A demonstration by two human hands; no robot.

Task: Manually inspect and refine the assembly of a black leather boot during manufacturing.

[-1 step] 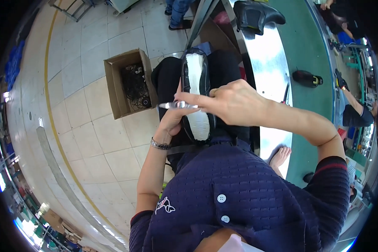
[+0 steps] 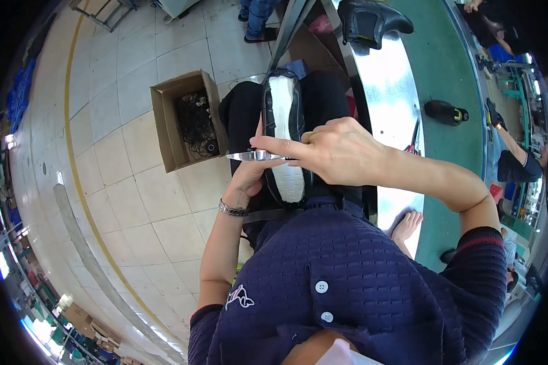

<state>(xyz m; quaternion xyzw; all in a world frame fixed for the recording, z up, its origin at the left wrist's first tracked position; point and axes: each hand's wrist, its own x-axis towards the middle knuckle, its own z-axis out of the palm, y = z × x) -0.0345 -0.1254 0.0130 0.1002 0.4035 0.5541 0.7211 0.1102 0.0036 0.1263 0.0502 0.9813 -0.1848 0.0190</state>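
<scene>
Slightly lowered, the metal tool [image 2: 247,156] is in the right hand [image 2: 338,150]; the left hand [image 2: 248,174] seemingly clasps the shoe [image 2: 282,103] sole-up on the lap [image 2: 242,103]. Black upper [image 2: 268,104] already rings the white sole [image 2: 288,184]; the tool isn't laid aside yet.

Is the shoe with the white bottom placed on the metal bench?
No, the shoe is over the person's lap, to the left of the metal bench.

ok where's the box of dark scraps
In the head view, the box stands left of centre on the tiled floor, beside the person's left leg.
</scene>
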